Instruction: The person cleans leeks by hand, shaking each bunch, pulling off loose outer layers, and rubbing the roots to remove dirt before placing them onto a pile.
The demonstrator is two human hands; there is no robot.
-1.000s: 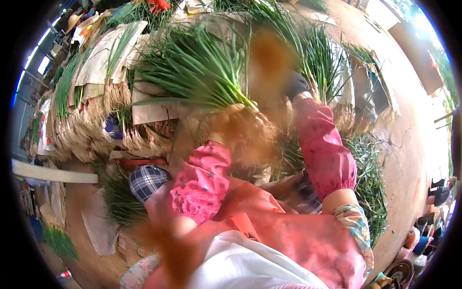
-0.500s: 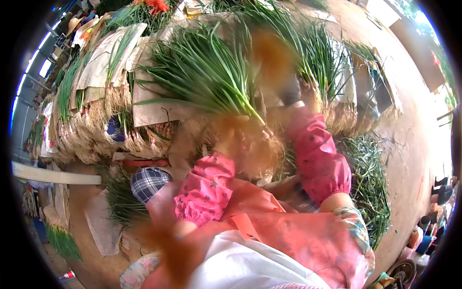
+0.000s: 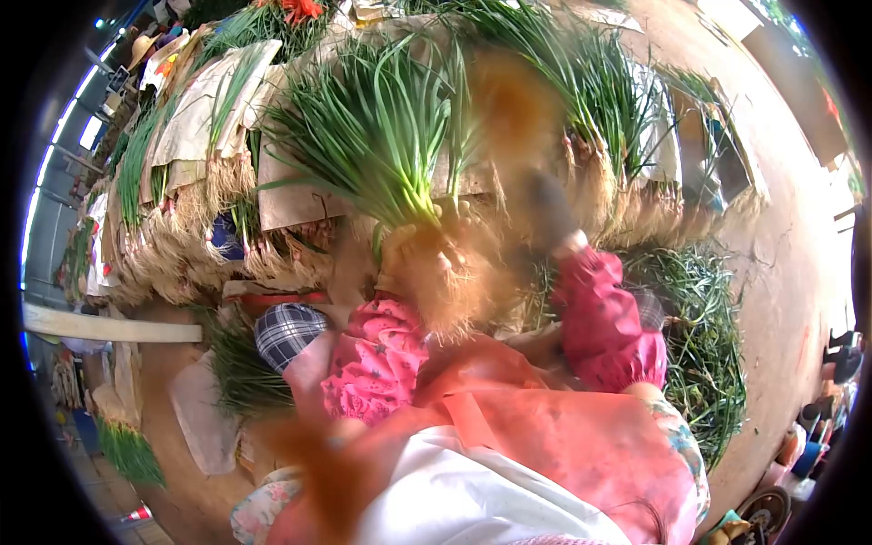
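Observation:
A bunch of spring onions, with long green leaves, pale stalks and stringy roots, stands out in front of me. My left hand is closed round its lower stalks, leaves fanning away and roots hanging towards my lap. A brown smear on the lens blurs that hand and the roots. To the right of the bunch, my right hand, in a dark glove, is close to the rooted onions at the pile's edge; blur hides its fingers. Pink sleeve covers are on both forearms.
More rooted spring onions lie along the pile ahead, layered with pale sheets. Loose green leaves are heaped on the floor at right. A pale beam juts in from the left. An orange apron covers my lap.
The bunch has swung left and more upright, its root end shifting left with my left hand. My right hand has come down and nearer to me.

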